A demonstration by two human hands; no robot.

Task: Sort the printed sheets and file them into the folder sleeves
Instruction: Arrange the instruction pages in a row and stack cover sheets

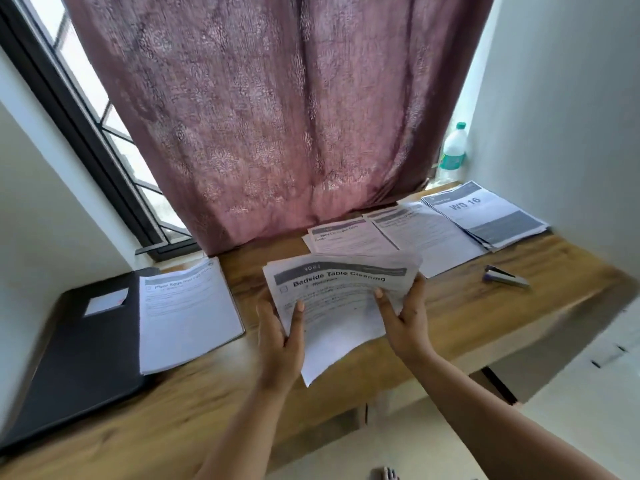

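I hold a small bundle of printed sheets (337, 306), its top page headed "Bedside Table Cleaning", above the middle of the wooden desk (450, 317). My left hand (282, 336) grips its left edge with the thumb on top. At the right edge, my right hand (405, 313) pinches the bundle. A black folder (79, 344) lies open at the left, with a stack of sheets (188, 310) on its right half. Three more piles lie at the back right: one pinkish-lit pile (346, 235), a middle pile (429, 233), and a "WS 16" pile (485, 213).
A stapler (505, 277) lies on the desk at the right. A plastic bottle with a green cap (452, 154) stands in the back right corner. A maroon curtain (277, 116) hangs behind the desk, a window is at the left, and a white wall closes the right side.
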